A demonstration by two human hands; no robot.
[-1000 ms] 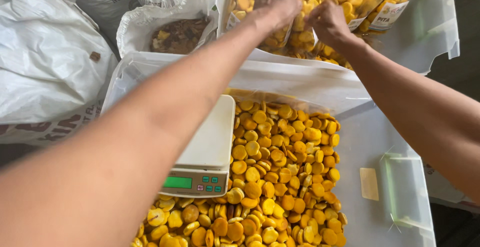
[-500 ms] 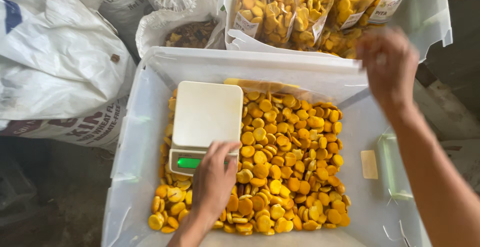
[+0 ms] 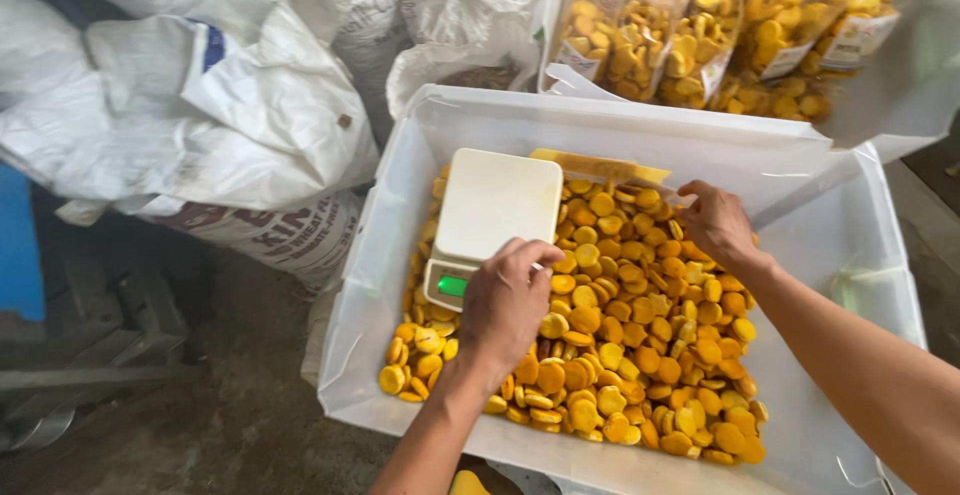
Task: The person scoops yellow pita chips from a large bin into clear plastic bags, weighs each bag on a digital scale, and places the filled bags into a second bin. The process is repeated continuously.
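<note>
Off to my left lay a heap of white woven sacks (image 3: 215, 105), one with printing along its lower edge; beyond the tub sat clear bags of packed yellow discs (image 3: 700, 35); a knotted white bag (image 3: 455, 60) stood beside them; a blue object (image 3: 15, 245) edged the dirty floor (image 3: 220, 405).

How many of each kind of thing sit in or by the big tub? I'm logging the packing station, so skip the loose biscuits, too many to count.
Translucent plastic tub: 1
White kitchen scale: 1
Hands in the tub: 2, left hand at the scale's front, right hand on the round yellow biscuits
Filled biscuit packets behind the tub: several, edges too overlapped to count
Total counted: 4
</note>
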